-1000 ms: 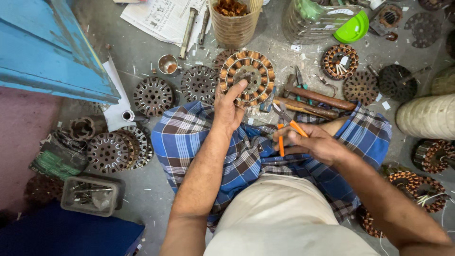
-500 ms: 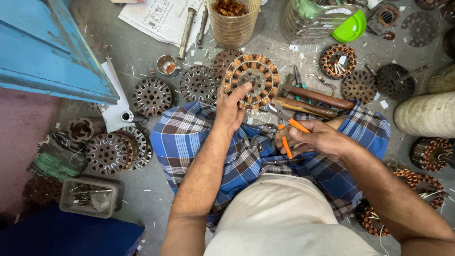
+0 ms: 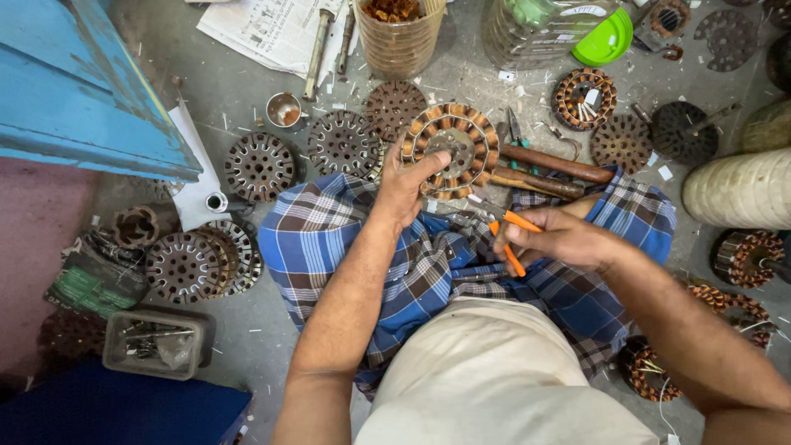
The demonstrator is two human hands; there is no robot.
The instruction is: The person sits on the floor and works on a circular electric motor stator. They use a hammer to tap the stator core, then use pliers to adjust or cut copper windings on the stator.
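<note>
Stator (image 3: pixel 451 150) with copper windings gripped at its rim by my left hand (image 3: pixel 405 185), my right hand (image 3: pixel 554 239) closed around orange-handled pliers (image 3: pixel 512 237), over my blue plaid lap.

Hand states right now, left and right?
Left hand: closed on the wound stator ring, holding it at its edge.
Right hand: closed around orange-handled pliers.

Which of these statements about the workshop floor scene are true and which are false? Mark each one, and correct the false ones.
1. The left hand grips a round wound stator. True.
2. The right hand holds blue-handled pliers. False: the pliers have orange handles.
3. A green lid lies beside a clear plastic jar. True.
4. The person's lap is covered by plain red cloth. False: the checked cloth is blue.
</note>
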